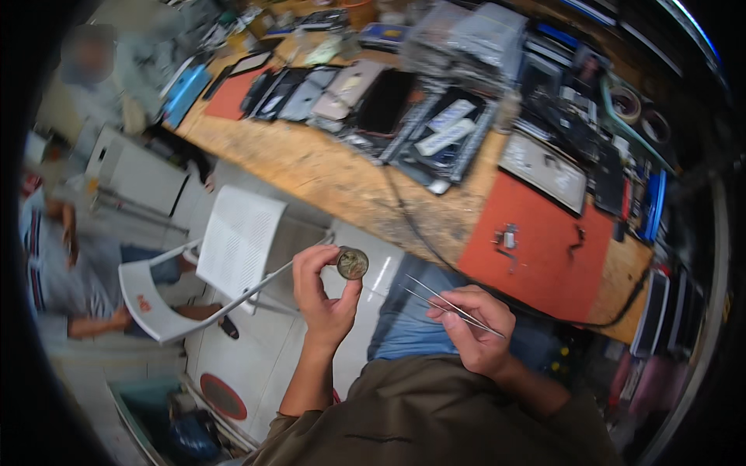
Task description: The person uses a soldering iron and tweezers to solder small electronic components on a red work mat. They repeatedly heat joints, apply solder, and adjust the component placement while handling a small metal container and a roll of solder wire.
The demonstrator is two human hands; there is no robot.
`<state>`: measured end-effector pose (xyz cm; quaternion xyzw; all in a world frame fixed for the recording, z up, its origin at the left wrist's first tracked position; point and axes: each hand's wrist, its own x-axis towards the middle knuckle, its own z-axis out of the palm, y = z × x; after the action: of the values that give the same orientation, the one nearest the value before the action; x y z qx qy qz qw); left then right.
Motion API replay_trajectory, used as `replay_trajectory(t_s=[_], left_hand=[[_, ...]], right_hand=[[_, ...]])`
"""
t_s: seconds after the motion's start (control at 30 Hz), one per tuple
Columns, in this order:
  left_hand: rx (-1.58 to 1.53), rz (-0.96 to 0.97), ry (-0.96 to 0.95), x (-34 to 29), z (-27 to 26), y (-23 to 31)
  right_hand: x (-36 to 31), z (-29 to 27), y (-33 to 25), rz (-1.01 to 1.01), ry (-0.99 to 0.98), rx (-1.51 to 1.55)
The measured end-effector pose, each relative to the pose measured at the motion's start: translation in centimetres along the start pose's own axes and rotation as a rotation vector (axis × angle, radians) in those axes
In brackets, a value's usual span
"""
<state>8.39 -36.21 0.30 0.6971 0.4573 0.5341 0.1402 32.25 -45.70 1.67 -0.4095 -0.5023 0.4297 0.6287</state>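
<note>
Left hand [320,303] upright, thumb and fingers pinching small round dull-metallic tin [352,264]. Right hand [479,326] closed on slim silver metal tweezers [468,317], tips parted, aimed forward-left.

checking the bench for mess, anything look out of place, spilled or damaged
No spill stands out. Small parts lie scattered on the orange mat, easy to lose without a container. The bench has dark smudges, so it looks worn, and a black cable trails over its front edge, where it could snag.

Shiny metal tweezers [483,326], rough wooden bench [311,172]
</note>
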Motion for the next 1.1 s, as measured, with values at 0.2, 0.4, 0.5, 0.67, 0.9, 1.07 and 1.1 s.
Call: replay_trajectory(t_s=[0.2, 0.4, 0.5, 0.67, 0.9, 1.07, 1.1], left_hand=[[-0.073, 0.165, -0.186, 1.1, 5.6, 4.7], [-0.186, 0.166, -0.352, 0.6, 7.6, 6.8], [-0.173, 0.186, -0.406, 0.2, 7.7, 7.4], [-0.134, 0.217, -0.419, -0.3, 7.9, 8.1], [-0.124, 0.227, -0.443, -0.7, 7.6, 8.2], [-0.135, 0.214, -0.439, -1.0, 7.7, 8.1], [-0.143, 0.204, -0.44, -1.1, 7.7, 8.1]], right_hand=[[-0.7, -4.4, -3.3, -0.068, 0.143, 0.011], [-1.7, -7.0, -4.8, -0.205, 0.186, -0.137], [-1.4, -7.5, -5.8, -0.282, 0.181, -0.252], [-0.4, -7.5, -6.6, -0.352, 0.125, -0.415], [0.4, -6.7, -6.0, -0.394, 0.09, -0.502], [0.5, -6.5, -5.6, -0.382, 0.089, -0.521], [0.5, -6.4, -5.5, -0.38, 0.089, -0.525]])
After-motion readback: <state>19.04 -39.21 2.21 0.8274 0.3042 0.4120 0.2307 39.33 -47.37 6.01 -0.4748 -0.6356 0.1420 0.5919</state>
